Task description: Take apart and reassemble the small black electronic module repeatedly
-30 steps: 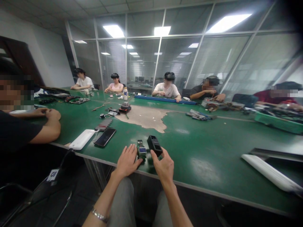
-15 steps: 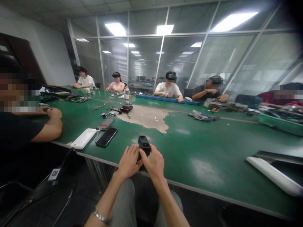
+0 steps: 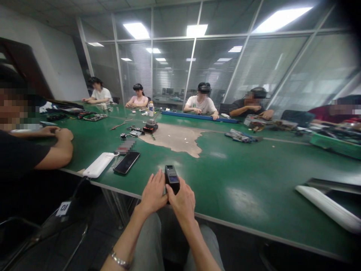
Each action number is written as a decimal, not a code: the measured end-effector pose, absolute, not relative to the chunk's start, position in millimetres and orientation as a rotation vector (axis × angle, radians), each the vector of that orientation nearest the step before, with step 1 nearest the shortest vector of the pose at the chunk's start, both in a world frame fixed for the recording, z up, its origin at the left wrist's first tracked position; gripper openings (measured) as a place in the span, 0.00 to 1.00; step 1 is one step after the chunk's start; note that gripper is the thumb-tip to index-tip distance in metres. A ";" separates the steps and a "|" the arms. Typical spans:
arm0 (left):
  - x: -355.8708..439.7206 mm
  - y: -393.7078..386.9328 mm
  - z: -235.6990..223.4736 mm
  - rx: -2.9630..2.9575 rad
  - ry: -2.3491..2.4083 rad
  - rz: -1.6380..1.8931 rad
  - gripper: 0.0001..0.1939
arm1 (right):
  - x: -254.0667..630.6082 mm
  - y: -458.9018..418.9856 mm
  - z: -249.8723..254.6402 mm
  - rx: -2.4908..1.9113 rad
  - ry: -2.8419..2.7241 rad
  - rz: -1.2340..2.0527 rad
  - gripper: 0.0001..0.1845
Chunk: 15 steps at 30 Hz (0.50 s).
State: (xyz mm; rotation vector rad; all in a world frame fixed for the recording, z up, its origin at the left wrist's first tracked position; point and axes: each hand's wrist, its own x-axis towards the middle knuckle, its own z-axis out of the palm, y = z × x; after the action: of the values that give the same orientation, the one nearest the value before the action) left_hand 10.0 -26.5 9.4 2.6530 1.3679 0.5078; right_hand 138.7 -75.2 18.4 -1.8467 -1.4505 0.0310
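A small black box-shaped device [image 3: 172, 179] with a dark bluish window on its upper face is between my hands, at the table's near edge. My right hand [image 3: 182, 196] grips it from the right, thumb across its near end and fingers along the far side. Against the left side rests my left hand [image 3: 153, 192], its fingers stretched forward and its thumb reaching the device's near corner. My hands hide the lower part of the device. To the left, a black smartphone [image 3: 126, 163] lies flat beside a white power-bank-like block [image 3: 99, 165].
The green table [image 3: 208, 188] has a brown bare patch [image 3: 177, 136]. Beyond lie a black-and-orange part [image 3: 150, 127], a bottle [image 3: 151, 109] and pliers-like tools [image 3: 241, 136]. A white-edged frame [image 3: 328, 209] lies right. Several people sit around; one person's forearm [image 3: 58, 150] rests close on my left.
The black device has tipped in my hands, so that its bluish window faces me more. My right hand has shifted slightly; my left hand stays almost in place.
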 end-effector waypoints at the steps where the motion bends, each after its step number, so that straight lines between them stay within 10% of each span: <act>1: 9.8 -26.6 9.8 2.653 1.367 0.507 0.36 | 139.3 -75.5 16.9 -1.832 -1.455 0.027 0.23; 15: 10.4 -23.5 2.8 2.689 1.365 0.506 0.34 | 139.7 -74.1 14.1 -1.839 -1.481 -0.014 0.21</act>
State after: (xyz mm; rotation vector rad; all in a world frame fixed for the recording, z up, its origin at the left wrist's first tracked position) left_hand 10.4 -23.5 2.8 2.6890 1.3645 0.5059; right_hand 139.7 -74.1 14.1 -1.8386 -1.4813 -0.0136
